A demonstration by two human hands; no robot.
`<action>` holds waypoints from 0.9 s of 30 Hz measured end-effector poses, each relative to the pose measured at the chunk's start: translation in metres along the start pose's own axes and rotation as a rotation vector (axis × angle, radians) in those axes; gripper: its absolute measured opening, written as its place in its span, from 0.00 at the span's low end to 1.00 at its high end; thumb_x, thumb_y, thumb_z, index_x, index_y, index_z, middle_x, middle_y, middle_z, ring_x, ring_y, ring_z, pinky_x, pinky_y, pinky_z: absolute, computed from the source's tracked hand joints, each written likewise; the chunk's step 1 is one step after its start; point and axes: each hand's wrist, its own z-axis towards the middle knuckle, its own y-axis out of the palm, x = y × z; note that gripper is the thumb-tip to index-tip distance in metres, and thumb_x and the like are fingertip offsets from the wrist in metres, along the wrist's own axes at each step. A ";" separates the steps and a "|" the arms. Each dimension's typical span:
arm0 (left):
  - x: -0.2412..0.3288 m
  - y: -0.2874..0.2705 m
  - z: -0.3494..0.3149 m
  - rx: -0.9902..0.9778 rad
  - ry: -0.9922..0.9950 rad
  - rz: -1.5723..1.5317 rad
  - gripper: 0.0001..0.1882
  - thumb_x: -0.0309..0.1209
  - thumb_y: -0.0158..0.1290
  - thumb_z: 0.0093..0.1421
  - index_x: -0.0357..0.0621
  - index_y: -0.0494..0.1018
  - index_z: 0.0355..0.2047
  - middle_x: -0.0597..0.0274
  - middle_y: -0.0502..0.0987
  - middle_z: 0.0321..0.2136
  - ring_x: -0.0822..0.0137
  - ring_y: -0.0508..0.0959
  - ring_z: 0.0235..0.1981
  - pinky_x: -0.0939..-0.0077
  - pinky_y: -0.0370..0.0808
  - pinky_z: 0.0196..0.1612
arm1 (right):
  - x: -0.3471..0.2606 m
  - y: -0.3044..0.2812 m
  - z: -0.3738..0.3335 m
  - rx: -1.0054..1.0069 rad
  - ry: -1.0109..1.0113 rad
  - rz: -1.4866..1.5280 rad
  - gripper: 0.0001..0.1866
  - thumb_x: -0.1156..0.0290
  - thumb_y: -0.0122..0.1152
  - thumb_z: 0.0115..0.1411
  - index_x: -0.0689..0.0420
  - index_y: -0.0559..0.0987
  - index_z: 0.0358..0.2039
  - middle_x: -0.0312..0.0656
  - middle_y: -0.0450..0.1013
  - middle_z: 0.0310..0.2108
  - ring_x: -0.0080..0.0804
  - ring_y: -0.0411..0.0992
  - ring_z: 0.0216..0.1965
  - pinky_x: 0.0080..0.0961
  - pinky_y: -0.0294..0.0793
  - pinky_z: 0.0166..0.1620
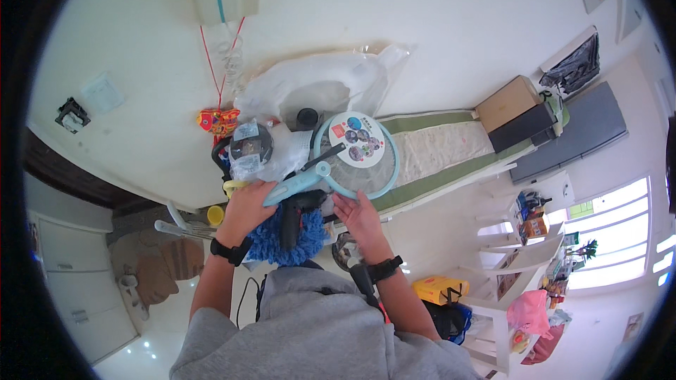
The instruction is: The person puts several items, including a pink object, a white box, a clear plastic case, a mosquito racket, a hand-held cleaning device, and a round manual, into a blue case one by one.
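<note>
My left hand (243, 210) is closed around the handle end of a light blue electric fly swatter (301, 181). Its round head carries a white disc-shaped card (357, 139) with small colored pictures, and a dark bar lies across the hinge area. My right hand (362, 224) is turned palm up with fingers stretched out, its fingertips at the lower rim of the ring. Below the swatter sit a black pistol-shaped tool (293, 219) and a blue shaggy mop head (271, 239). A clear-wrapped dark round item (251, 148) stands just beyond my left hand.
A long green-edged bench (451, 142) runs along the wall, with a cardboard box (508, 104) at its far end. Large white plastic wrap (317, 70) leans against the wall. A red fish ornament (218, 122) hangs at left. A yellow bag (440, 288) lies near white furniture on the right.
</note>
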 end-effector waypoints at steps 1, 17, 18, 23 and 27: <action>0.002 -0.002 0.001 0.010 0.007 -0.028 0.25 0.33 0.60 0.45 0.45 0.72 0.46 0.53 0.76 0.37 0.50 0.76 0.39 0.60 0.73 0.41 | -0.002 0.003 -0.002 -0.001 0.006 0.001 0.21 0.57 0.38 0.69 0.62 0.69 0.50 0.50 0.73 0.48 0.37 0.72 0.49 0.34 0.72 0.50; 0.011 0.000 0.002 0.031 0.047 -0.038 0.25 0.32 0.58 0.46 0.47 0.71 0.47 0.55 0.76 0.37 0.51 0.76 0.39 0.60 0.73 0.41 | -0.006 0.003 -0.016 -0.020 -0.058 0.066 0.19 0.60 0.42 0.69 0.63 0.70 0.48 0.50 0.73 0.48 0.37 0.72 0.50 0.33 0.71 0.51; 0.012 0.000 0.003 0.026 0.045 -0.037 0.25 0.32 0.58 0.46 0.47 0.71 0.47 0.55 0.76 0.37 0.51 0.76 0.39 0.60 0.73 0.41 | -0.005 0.003 -0.017 -0.048 -0.038 0.080 0.19 0.60 0.43 0.69 0.63 0.69 0.48 0.50 0.72 0.48 0.37 0.71 0.51 0.32 0.71 0.52; 0.021 -0.002 0.003 -0.005 -0.017 -0.101 0.24 0.32 0.61 0.42 0.41 0.75 0.43 0.50 0.77 0.36 0.49 0.76 0.39 0.61 0.72 0.43 | 0.004 0.014 -0.022 -0.133 0.069 0.050 0.18 0.63 0.47 0.67 0.63 0.69 0.51 0.50 0.71 0.50 0.37 0.70 0.52 0.32 0.70 0.54; 0.023 0.001 0.005 0.006 0.074 -0.110 0.22 0.33 0.61 0.43 0.44 0.75 0.41 0.50 0.75 0.31 0.48 0.75 0.36 0.58 0.72 0.40 | 0.012 0.022 -0.025 -0.210 0.134 -0.022 0.18 0.68 0.52 0.65 0.62 0.68 0.52 0.51 0.69 0.52 0.38 0.70 0.53 0.31 0.70 0.54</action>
